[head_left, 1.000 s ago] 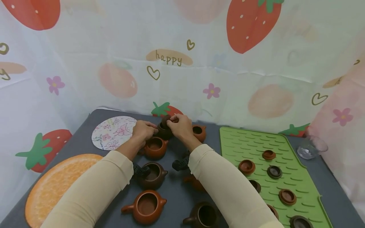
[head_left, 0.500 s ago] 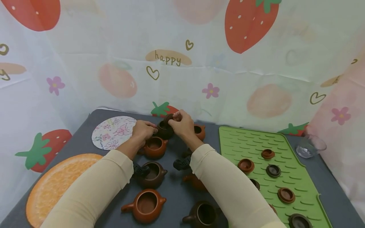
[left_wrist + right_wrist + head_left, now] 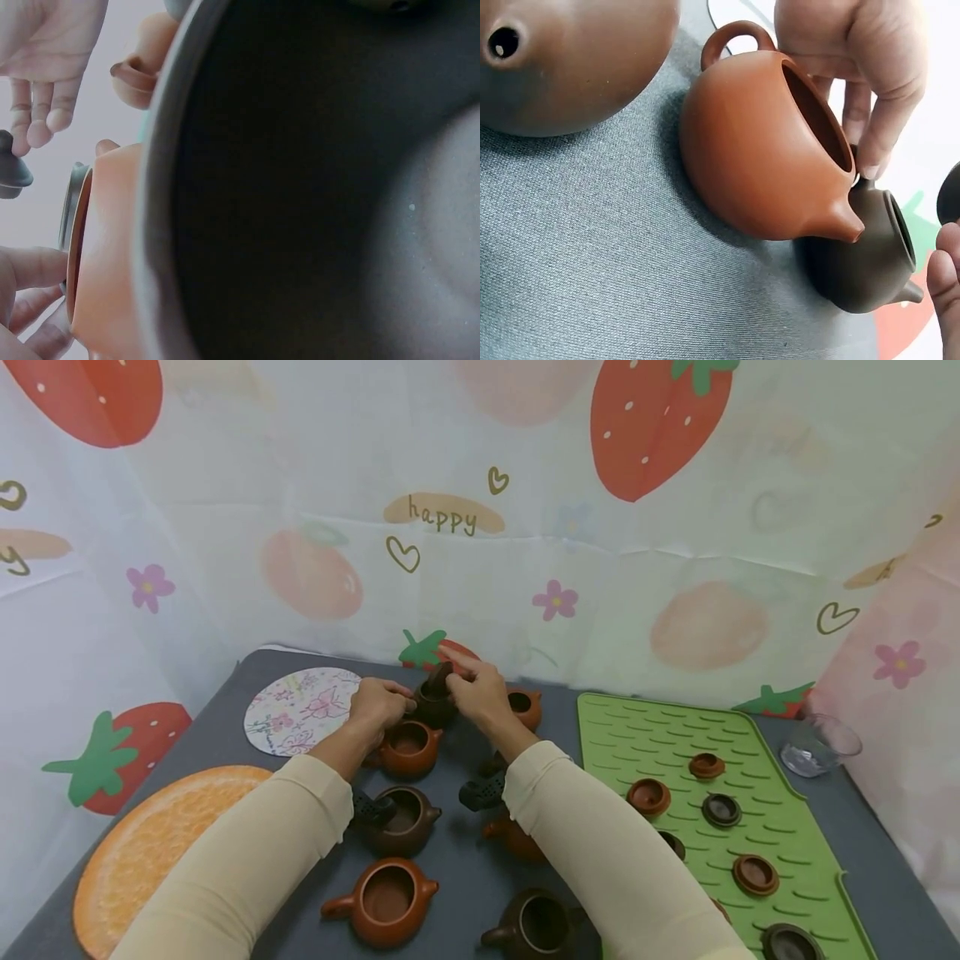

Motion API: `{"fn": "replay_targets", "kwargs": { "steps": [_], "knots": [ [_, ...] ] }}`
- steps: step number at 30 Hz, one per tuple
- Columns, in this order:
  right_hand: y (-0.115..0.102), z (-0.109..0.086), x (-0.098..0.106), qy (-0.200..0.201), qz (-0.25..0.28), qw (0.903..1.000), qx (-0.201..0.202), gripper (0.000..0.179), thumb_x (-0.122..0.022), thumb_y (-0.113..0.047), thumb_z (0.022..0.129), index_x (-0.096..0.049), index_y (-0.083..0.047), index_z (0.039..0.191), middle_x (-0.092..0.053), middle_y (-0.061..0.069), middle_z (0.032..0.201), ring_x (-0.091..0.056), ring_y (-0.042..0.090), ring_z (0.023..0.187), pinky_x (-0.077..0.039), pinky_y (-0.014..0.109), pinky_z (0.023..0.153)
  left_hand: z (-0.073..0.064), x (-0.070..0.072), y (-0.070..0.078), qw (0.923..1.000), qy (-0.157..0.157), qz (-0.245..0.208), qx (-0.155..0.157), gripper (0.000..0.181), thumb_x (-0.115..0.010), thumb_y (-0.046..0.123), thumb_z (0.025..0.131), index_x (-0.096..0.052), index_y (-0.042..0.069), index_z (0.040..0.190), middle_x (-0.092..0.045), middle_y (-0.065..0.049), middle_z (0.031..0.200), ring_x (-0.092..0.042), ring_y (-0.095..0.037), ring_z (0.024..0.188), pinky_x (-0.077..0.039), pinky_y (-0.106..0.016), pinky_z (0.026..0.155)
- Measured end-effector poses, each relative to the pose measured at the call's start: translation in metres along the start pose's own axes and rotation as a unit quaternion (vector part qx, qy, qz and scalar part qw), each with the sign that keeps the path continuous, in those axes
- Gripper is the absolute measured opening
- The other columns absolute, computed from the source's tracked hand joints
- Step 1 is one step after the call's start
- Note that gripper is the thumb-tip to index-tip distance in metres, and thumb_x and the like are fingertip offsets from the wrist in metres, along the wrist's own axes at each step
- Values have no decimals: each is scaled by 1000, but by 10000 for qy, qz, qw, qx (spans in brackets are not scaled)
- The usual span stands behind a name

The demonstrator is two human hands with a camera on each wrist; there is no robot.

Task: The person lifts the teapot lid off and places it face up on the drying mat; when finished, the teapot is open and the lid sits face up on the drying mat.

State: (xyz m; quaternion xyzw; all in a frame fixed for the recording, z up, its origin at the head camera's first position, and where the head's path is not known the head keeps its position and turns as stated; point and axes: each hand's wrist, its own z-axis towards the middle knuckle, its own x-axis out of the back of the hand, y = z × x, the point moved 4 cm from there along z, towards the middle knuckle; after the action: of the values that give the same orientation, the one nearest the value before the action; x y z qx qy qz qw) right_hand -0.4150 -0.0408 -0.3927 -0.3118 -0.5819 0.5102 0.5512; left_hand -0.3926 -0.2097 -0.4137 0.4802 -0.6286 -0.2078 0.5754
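My left hand [image 3: 378,703] pinches the handle of a small dark teapot [image 3: 859,255] at the back of the table. Between the thumb and fingers of my right hand [image 3: 480,689], a dark lid [image 3: 439,677] is held tilted at the pot's open mouth. Whether the lid touches the rim cannot be made out. Just in front stands a lidless orange-brown teapot [image 3: 757,150], its spout beside the dark pot. In the left wrist view, the lid [image 3: 11,169] shows below the right hand's outstretched fingers, and the left hand [image 3: 30,292] is partly cut off.
Other lidless teapots, one brown [image 3: 397,843] and one orange [image 3: 386,922], stand nearer. A green mat [image 3: 645,727] on the right bears several lids, with a glass cup [image 3: 817,747] beyond. An orange-slice mat [image 3: 142,852] and a flowered round mat [image 3: 288,714] lie left.
The right hand shifted slightly right with the lid, then back a little left; some of its fingers now stretch out above the lid. The left hand has stayed at the handle.
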Motion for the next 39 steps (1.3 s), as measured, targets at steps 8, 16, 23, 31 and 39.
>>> {"fn": "replay_targets", "kwargs": {
  "steps": [8,16,23,31,39],
  "knots": [
    [-5,-2,5,-78,135,9995,287,30,-47,-10,95,-61,-19,120,-64,19,89,-64,34,77,-50,37,60,1,-4,3,10000,2,-8,-42,15,-70,13,87,-75,11,100,-63,-12,110,-53,-31,103,-47,-41,81],
    [-13,-7,17,-211,572,9963,604,27,-63,-27,95,-55,-9,113,-62,12,98,-63,39,84,-52,47,77,0,-4,5,9999,-124,11,-69,15,-70,11,87,-75,8,101,-61,-13,113,-53,-30,99,-48,-38,76],
    [-27,-13,35,-71,-95,9979,641,41,-69,-30,91,-53,-13,125,-61,9,88,-61,29,80,-51,38,70,1,-3,5,9996,-219,123,-125,17,-69,10,87,-75,8,103,-60,-14,114,-53,-30,97,-48,-36,72],
    [-46,-24,56,9,-496,9967,639,46,-71,-28,90,-55,-12,130,-63,7,95,-59,20,83,-49,35,73,0,2,5,9990,-362,161,-203,18,-69,10,88,-74,7,105,-61,-15,113,-54,-29,93,-48,-33,65],
    [-49,-31,76,126,-481,9971,574,45,-72,-22,90,-57,-9,131,-63,8,106,-60,21,90,-50,36,75,1,2,5,9990,-348,204,-202,19,-68,8,88,-73,5,106,-61,-16,113,-54,-29,95,-47,-34,70]
  ]
}}
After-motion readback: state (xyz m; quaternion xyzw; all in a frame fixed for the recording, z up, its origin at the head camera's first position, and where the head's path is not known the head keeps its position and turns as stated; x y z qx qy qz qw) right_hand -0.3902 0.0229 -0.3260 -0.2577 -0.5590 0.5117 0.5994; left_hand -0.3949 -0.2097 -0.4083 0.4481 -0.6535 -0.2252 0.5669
